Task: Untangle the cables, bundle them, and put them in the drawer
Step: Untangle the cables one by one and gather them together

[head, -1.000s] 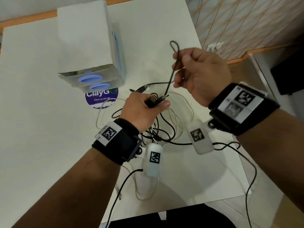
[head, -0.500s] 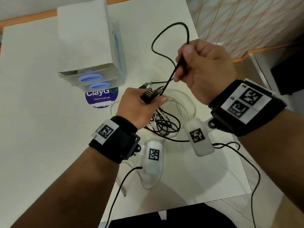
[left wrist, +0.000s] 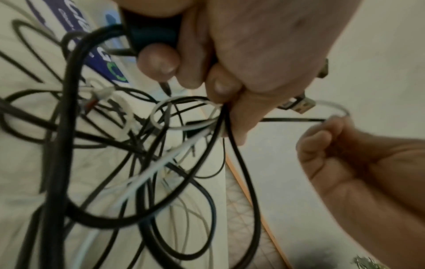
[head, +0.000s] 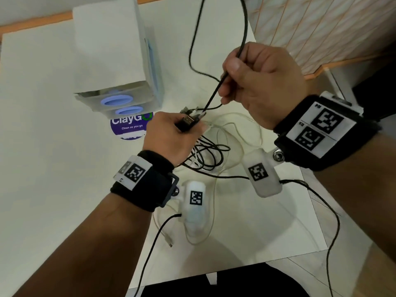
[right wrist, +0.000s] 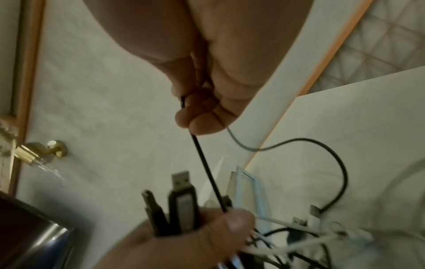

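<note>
A tangle of black and white cables (head: pixel 214 151) lies on the white table (head: pixel 53 179). My left hand (head: pixel 169 138) grips a bunch of cable ends just above it, with black USB plugs (head: pixel 188 122) sticking out of the fist. My right hand (head: pixel 257 82), higher and to the right, pinches one black cable (head: pixel 212 97) that runs taut down to the left hand. Beyond the pinch this cable rises in a big loop (head: pixel 192 50) and leaves the top of the view. In the left wrist view the tangle (left wrist: pixel 138 145) hangs below the fist. The right wrist view shows the taut cable (right wrist: pixel 207 169) and a plug (right wrist: pixel 181 200).
A small white drawer unit (head: pixel 115 61) with blue handles stands at the back left, drawers shut, a purple ClayGo sticker (head: pixel 130 127) in front of it. The table's right edge (head: pixel 310 232) is close to the tangle. Thin black leads from the wrist cameras dangle by both forearms.
My right hand has drawn the black cable upward and to the right; its loop has grown from small to one that leaves the view. The left hand still holds the plugs.
</note>
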### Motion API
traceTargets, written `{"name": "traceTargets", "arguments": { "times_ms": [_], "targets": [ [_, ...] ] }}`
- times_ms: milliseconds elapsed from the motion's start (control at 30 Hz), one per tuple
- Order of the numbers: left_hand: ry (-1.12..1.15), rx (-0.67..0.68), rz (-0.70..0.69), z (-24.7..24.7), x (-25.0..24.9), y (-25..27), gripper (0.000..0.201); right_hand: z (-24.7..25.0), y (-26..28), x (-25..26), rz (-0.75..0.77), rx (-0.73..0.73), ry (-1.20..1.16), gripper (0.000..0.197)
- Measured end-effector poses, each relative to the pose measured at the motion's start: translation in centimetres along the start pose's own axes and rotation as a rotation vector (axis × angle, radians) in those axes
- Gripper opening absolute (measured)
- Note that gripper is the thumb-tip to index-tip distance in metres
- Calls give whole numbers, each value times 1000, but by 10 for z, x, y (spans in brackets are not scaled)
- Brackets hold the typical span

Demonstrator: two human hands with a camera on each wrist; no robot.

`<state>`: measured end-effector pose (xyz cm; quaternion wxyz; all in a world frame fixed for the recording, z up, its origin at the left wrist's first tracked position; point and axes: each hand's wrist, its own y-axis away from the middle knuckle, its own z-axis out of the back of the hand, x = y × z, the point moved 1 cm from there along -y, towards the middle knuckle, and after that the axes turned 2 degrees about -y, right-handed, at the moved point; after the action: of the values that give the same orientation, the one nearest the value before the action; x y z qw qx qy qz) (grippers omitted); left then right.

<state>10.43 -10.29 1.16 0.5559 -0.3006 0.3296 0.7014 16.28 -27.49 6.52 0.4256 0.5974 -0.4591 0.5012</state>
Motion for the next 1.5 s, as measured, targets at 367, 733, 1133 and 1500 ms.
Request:
{"name": "traceTargets", "arguments": {
  "times_ms": [367, 733, 1133, 1500],
  "targets": [
    [74, 72, -13, -6, -9, 4, 28, -5, 14, -42, -121, 70, 403, 22],
    [-34, -16, -11, -6, -26, 5, 14, 39, 7, -24, -114, -179, 261, 15],
    [-123, -51, 53, -22, -43, -2, 34, 136, 35, -57, -293, -409, 316, 26],
    [-117, -70, 92, -18, -29, -1, 32, 150, 46, -99, -585, -102, 1018, 53]
  ]
}}
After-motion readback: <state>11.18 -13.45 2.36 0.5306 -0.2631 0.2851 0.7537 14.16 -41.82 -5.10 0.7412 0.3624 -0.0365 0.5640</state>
